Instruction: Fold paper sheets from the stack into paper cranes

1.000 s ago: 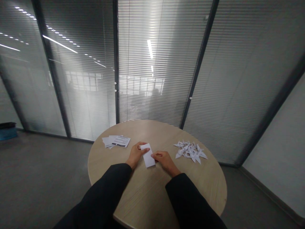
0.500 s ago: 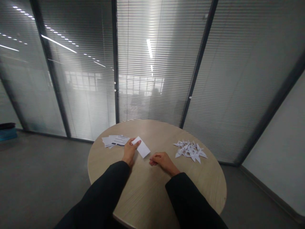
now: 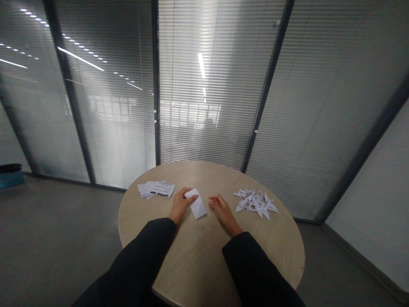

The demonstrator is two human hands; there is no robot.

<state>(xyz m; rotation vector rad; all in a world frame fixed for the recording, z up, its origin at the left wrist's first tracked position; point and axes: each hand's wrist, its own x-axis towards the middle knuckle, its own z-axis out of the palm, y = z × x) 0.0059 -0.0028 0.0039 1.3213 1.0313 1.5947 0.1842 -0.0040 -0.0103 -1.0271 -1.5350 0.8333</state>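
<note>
A: Where's the white paper slip (image 3: pixel 198 206)?
B: On the round worktop (image 3: pixel 204 260), between both hands, its long axis slanting from upper left to lower right.
A: Which hand's nearer?
B: The left hand (image 3: pixel 180 204). Its fingers (image 3: pixel 188 192) lie on the slip's upper end, though I can't tell whether that grip is clamped. The right hand (image 3: pixel 223 212) sits just off the slip, fingertips together on nothing.
A: And farther off?
B: Left of the slip, a stack of printed sheets (image 3: pixel 156 189); right of it, beyond the right hand, a pile of folded paper cranes (image 3: pixel 255 201).
</note>
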